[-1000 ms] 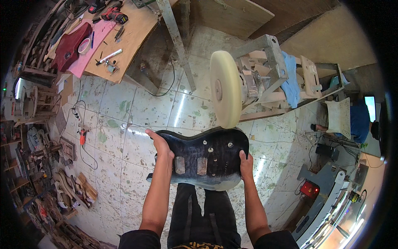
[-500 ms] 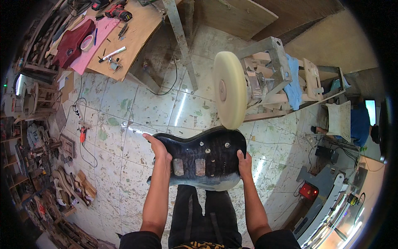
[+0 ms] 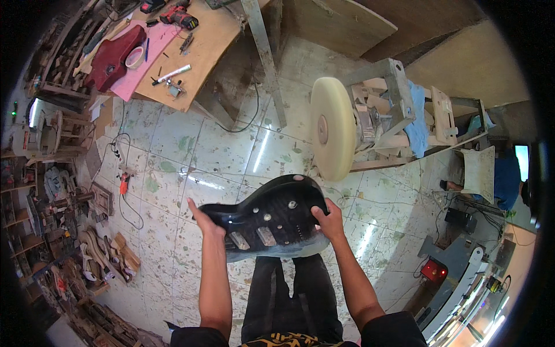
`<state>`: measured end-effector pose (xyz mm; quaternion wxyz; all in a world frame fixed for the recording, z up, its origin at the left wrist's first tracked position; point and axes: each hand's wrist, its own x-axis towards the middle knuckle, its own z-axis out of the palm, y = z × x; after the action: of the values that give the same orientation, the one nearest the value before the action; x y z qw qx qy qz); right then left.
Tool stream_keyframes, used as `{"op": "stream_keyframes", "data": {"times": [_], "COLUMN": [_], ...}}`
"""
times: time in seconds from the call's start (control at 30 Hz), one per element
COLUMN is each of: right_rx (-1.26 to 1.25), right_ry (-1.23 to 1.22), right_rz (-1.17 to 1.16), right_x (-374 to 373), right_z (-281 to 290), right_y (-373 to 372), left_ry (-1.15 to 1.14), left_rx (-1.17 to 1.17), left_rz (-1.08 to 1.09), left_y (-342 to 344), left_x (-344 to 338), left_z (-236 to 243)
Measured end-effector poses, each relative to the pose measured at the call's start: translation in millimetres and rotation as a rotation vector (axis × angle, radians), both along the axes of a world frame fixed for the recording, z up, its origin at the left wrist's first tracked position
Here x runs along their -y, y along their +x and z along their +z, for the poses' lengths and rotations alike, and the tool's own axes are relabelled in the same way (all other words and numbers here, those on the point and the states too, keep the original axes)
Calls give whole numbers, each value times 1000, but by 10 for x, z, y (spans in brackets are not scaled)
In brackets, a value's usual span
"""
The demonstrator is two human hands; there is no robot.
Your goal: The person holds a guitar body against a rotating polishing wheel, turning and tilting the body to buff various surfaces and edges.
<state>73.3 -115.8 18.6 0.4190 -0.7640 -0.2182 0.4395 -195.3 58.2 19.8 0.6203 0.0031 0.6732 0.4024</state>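
Note:
A black electric guitar body (image 3: 272, 199) with drilled holes and two pickup cavities hangs in front of me, tilted, its near edge fading to pale grey-blue. My left hand (image 3: 208, 222) is closed on its neck end at the left, thumb stretched outward. On the right edge my right hand (image 3: 329, 221) grips it, thumb on the top face and the other fingers hidden beneath. Beyond the guitar body, to the right, a thick cream buffing wheel (image 3: 334, 128) stands on its shaft. A gap separates the wheel from the guitar body.
The wheel's metal stand (image 3: 399, 98) carries a blue cloth (image 3: 417, 118). On a wooden table (image 3: 211, 49) at the far left lie a dark red guitar body (image 3: 118, 61), a tape roll (image 3: 134, 57) and a red drill (image 3: 180, 17). Cables cross the tiled floor (image 3: 231, 156). A person (image 3: 504, 179) sits at the far right.
The guitar body has tilted and shifted left, its far edge now apart from the wheel's lower rim. My right hand has moved up and inward with it. The whole view has shifted slightly.

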Motion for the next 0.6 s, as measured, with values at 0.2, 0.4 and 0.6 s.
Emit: {"op": "stream_keyframes", "data": {"times": [0.2,0.4,0.6], "right_rx": [137,-39,-471], "right_ry": [144,487,628], "right_rz": [324,235,-181], "right_x": [-336,4,562], "right_z": [1128,1505,1261], "right_y": [-44,454,132], "left_ry": [98,362,448], "left_rx": [193,227,406], "left_rz": [315,433,384], "left_y": [-585,-546,-416], "left_x": [276,413,464], "left_z": [699,2015,2586]}}
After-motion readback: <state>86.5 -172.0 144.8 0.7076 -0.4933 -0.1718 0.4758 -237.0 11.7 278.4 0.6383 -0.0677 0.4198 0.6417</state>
